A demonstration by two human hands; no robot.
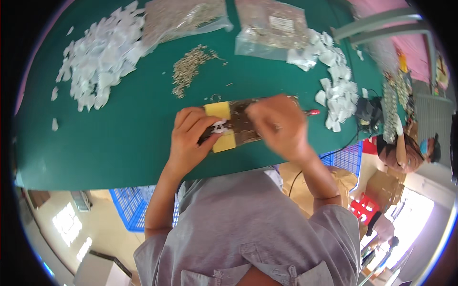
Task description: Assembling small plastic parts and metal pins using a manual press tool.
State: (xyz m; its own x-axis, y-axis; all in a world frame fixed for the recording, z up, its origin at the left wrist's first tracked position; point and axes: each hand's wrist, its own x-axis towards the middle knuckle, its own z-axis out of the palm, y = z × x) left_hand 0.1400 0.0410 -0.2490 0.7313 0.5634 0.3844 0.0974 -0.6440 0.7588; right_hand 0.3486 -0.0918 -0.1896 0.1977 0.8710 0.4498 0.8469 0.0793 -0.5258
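Heap of white plastic pieces [102, 62] at 10 o'clock of dark fixture [241, 121]. Loose small metal parts [188, 69] at 11. Left hand [189, 136] at fixture's 9, thumb and forefinger clamped on white clip-like piece [220, 127] over yellow strip [217, 110]. Right hand [281, 126] blurred above fixture's 3 o'clock side, fingers curled; can't tell if gripping anything. Red tip [312, 112] at 3. Second white heap [339, 95] between 2 and 3.

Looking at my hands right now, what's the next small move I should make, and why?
I'd probably steady the small white piece with your left hand: its fingertips are at that piece, over the yellow strip, while your right hand is blurred above the dark block, so an unsteady piece might shift.
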